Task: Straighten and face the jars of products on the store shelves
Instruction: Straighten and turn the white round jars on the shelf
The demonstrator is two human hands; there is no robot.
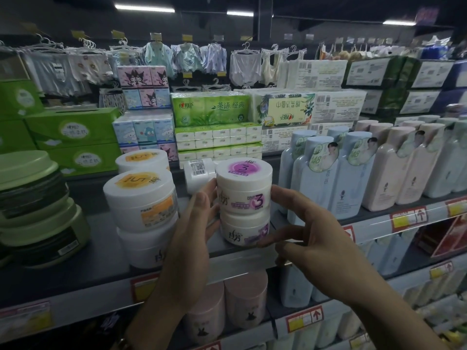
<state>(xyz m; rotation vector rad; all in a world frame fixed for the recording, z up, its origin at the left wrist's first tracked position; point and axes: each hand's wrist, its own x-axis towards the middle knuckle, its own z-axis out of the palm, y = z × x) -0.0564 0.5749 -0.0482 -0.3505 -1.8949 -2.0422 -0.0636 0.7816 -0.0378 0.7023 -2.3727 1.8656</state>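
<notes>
Two white jars with purple "3" labels stand stacked at the shelf front, the top jar (243, 184) on the bottom jar (243, 229), both labels facing me. My left hand (192, 223) grips the stack's left side, fingers curled against both jars and thumb in front. My right hand (310, 236) curls round the right side, thumb by the top jar and fingertips on the bottom jar's front. To the left stands a stack of white jars with orange "5" labels (140, 198), another (142, 160) behind it. A white jar (198, 173) lies on its side behind the purple stack, barcode showing.
Large green-lidded jars (32, 210) stand at far left. Tall pale blue bottles (316, 185) and pink bottles (389, 168) fill the shelf to the right. Tissue packs (209, 109) are stacked behind. Pink jars (245, 299) sit on the lower shelf, under the price-tagged shelf edge (252, 261).
</notes>
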